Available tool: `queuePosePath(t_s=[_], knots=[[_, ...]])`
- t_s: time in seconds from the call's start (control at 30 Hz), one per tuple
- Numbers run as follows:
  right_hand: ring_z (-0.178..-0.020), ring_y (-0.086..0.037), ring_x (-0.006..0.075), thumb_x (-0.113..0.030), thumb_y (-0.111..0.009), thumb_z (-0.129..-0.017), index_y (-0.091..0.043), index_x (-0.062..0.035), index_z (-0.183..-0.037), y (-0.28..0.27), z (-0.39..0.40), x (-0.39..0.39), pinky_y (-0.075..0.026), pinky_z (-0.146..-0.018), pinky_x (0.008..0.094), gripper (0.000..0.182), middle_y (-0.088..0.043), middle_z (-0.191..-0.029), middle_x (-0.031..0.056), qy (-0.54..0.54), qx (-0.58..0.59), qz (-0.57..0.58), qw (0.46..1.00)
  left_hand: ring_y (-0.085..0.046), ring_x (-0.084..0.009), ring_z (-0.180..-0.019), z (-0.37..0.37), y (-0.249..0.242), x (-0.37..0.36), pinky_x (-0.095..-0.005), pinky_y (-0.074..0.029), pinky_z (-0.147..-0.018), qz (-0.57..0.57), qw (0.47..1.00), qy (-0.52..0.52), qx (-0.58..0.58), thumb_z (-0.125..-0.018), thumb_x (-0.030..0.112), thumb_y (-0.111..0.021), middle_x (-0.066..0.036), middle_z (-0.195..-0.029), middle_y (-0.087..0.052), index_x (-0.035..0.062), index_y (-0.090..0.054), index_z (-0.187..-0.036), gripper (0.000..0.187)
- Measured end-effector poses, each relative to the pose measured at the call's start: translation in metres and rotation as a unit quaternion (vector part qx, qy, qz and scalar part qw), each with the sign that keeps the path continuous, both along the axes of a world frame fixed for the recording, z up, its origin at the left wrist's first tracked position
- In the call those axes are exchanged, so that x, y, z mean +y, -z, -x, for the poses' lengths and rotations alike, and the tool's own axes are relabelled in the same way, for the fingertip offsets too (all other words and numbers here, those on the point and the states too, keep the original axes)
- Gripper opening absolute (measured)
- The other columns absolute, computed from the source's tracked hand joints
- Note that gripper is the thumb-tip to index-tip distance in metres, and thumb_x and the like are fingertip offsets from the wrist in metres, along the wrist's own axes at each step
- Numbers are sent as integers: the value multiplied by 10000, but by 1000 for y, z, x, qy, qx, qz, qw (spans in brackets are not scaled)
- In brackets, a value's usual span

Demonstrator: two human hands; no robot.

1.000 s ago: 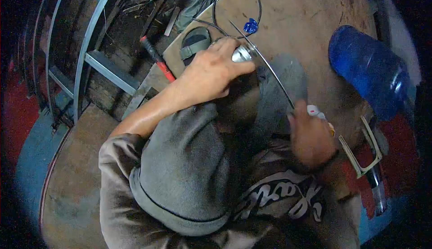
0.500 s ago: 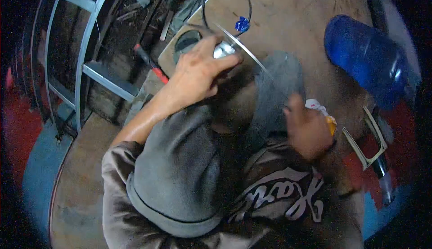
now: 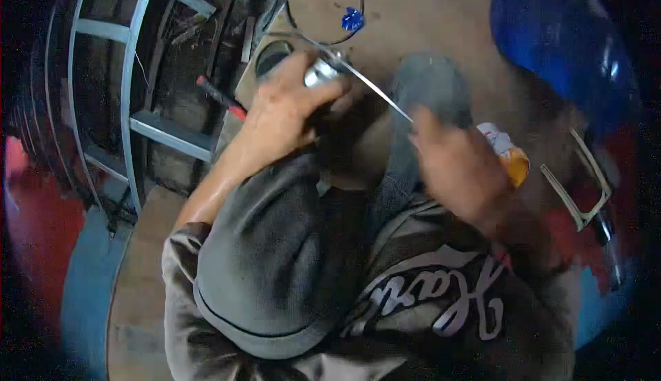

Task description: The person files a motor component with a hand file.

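My left hand (image 3: 289,98) is wrapped round a shiny metal piece (image 3: 321,73), whose far side its fingers hide. A long thin metal rod (image 3: 377,90) lies across the top of that piece and slants down to the right. Its lower end meets the fingers of my right hand (image 3: 458,164), which are closed and blurred by motion. Just beyond my left hand is a round dark object (image 3: 274,57). A black cable loop (image 3: 289,10) with a crumpled blue piece (image 3: 352,19) lies farther off on the brown board (image 3: 427,9).
A metal ladder-like frame (image 3: 131,57) stands at the left, near a red-and-black handle (image 3: 220,97). At the right are a large blue container (image 3: 551,43), a white-and-orange container (image 3: 513,157) and a pale U-shaped frame (image 3: 585,212) on a dark tube.
My right hand has moved up and left, to the lower end of the rod. The camera view has shifted slightly. My left hand keeps its hold on the metal piece.
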State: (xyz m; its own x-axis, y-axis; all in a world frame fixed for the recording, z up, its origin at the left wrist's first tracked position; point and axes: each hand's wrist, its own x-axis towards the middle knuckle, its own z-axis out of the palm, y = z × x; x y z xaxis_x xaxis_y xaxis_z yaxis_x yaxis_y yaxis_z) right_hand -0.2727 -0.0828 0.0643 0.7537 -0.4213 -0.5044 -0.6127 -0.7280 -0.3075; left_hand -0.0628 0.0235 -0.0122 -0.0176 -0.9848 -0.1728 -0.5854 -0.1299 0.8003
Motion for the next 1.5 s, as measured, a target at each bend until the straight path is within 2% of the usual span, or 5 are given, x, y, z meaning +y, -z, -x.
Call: queuePosePath(t_s=[0.3, 0.43, 0.7, 1.3, 1.5], knots=[[-672, -652, 392, -166, -539, -905, -486, -27, -995, -45, -6, -13, -507, -575, 489, 173, -651, -726, 200, 37, 242, -109, 963, -534, -386, -1057, -3, 0, -6, -420, -473, -867, -2, 999, 8, -34, -528, 3, -732, -208, -1129, -503, 170, -620, -1146, 649], [-700, -665, 371, -140, -482, -913, -508, -22, -975, 25, -38, -11, -519, -578, 464, 136, -663, -763, 188, 34, -57, -80, 995, -536, -396, -1023, -4, -1, -7, -424, -469, -865, 12, 998, 54, -31, -488, -28, -735, -191, -1117, -506, 170, -612, -1167, 718], [-638, -656, 365, -141, -509, -908, -475, -21, -1161, -46, 1, -18, -504, -543, 496, 282, -643, -711, 201, -3, 260, -101, 960, -519, -424, -1127, -3, -4, -8, -438, -460, -936, -14, 999, 16, -35, -534, -53, -681, -246, -1252, -477, 178, -616, -1155, 665], [-718, -680, 369, -93, -471, -880, -521, 3, -949, 27, -66, -17, -547, -612, 475, 128, -652, -707, 220, 50, -6, -84, 995, -507, -423, -1147, -4, -9, -12, -443, -455, -938, -64, 996, 45, -50, -517, -1, -747, -239, -1262, -464, 191, -622, -1154, 676], [-616, -661, 357, -167, -443, -928, -527, -40, -941, -47, -4, -12, -535, -544, 487, 153, -641, -670, 181, 33, 238, -115, 964, -526, -412, -1109, -2, -5, -6, -439, -464, -915, -19, 999, 24, -40, -570, 22, -722, -231, -1239, -479, 155, -631, -1113, 566]])
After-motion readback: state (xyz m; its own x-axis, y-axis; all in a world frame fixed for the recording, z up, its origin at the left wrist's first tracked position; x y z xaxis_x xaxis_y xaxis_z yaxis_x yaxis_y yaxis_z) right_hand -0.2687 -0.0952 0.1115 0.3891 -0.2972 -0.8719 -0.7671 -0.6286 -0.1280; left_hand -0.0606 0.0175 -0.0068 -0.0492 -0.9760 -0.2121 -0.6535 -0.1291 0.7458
